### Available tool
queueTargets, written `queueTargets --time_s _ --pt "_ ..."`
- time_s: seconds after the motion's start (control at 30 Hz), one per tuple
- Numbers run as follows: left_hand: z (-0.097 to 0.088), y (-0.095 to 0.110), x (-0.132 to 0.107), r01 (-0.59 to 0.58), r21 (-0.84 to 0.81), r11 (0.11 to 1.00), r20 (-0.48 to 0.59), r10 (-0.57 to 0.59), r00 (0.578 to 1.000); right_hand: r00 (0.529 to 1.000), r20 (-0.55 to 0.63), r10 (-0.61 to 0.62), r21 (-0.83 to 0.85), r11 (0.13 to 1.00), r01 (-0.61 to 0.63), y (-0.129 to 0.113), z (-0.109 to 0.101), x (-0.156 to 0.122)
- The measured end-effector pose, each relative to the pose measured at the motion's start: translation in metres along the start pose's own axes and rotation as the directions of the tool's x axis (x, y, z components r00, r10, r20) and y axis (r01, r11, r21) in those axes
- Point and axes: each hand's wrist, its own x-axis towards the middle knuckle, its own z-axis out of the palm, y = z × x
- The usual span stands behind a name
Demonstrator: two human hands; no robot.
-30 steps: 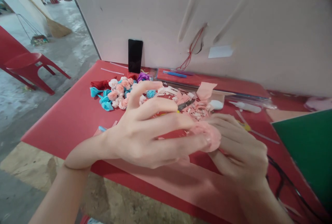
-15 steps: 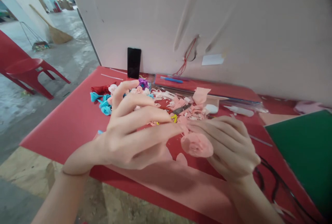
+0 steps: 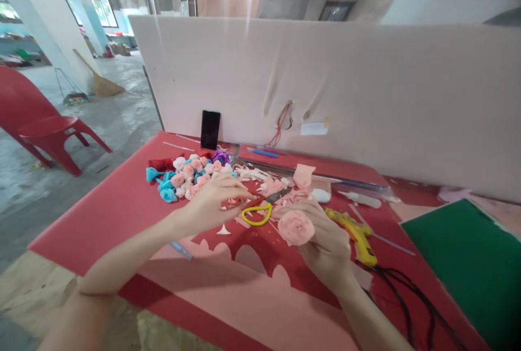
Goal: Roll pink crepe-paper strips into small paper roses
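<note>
A pink paper rose is in my right hand, its fingers closed at the back of the flower and the bloom turned toward me. My left hand reaches over the scissors, fingers stretched out at the handles. One yellow handle loop shows; the fingers partly cover the other. The dark blades point right, into pink paper scraps. Below both hands lies a pink paper sheet with a scalloped edge. Several finished paper roses are heaped left of the scraps.
A yellow glue gun with black cords lies right of my right hand. A green board covers the right side. At the back, a phone leans on the white panel. A red chair stands left.
My left hand has moved away from the rose, left to the scissors. My right hand keeps the rose. The view has tilted up, and the glue gun now shows.
</note>
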Motion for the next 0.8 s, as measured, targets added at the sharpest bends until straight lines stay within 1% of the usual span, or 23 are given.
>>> queueTargets --time_s 0.1,0.2,0.27,0.37,0.43,0.5,0.57,0.6,0.67,0.8 --pt "-0.002 -0.027 -0.029 0.069 0.049 0.996 0.091 -0.074 0.993 0.994 -0.005 0.113 0.041 0.993 -0.112 -0.003 0.0 -0.001" --pt "0.0 -0.044 -0.065 0.119 0.1 0.988 0.216 -0.138 0.967 0.97 0.062 0.235 0.11 0.964 -0.24 -0.008 0.008 -0.002" --pt "0.001 -0.049 -0.088 0.152 0.132 0.979 0.269 -0.183 0.945 0.931 0.161 0.327 0.189 0.916 -0.355 -0.013 0.019 -0.006" --pt "0.001 -0.054 -0.114 0.213 0.187 0.959 0.302 -0.262 0.917 0.83 0.315 0.46 0.277 0.792 -0.544 -0.02 0.045 -0.02" --pt "0.002 -0.056 -0.123 0.264 0.23 0.937 0.292 -0.325 0.899 0.747 0.393 0.536 0.3 0.693 -0.655 -0.023 0.064 -0.033" --pt "0.003 -0.057 -0.127 0.312 0.268 0.911 0.274 -0.383 0.882 0.665 0.457 0.59 0.308 0.597 -0.741 -0.024 0.08 -0.046" --pt "0.004 -0.057 -0.128 0.35 0.292 0.89 0.26 -0.426 0.867 0.608 0.497 0.62 0.317 0.522 -0.792 -0.024 0.092 -0.058" --pt "0.005 -0.057 -0.128 0.367 0.302 0.88 0.252 -0.445 0.859 0.587 0.508 0.63 0.322 0.493 -0.808 -0.022 0.097 -0.064" --pt "0.003 -0.058 -0.128 0.407 0.324 0.854 0.219 -0.487 0.846 0.562 0.521 0.642 0.334 0.453 -0.827 -0.019 0.105 -0.074" --pt "-0.006 -0.063 -0.132 0.491 0.34 0.803 0.139 -0.559 0.818 0.541 0.533 0.65 0.346 0.416 -0.841 -0.011 0.113 -0.089"
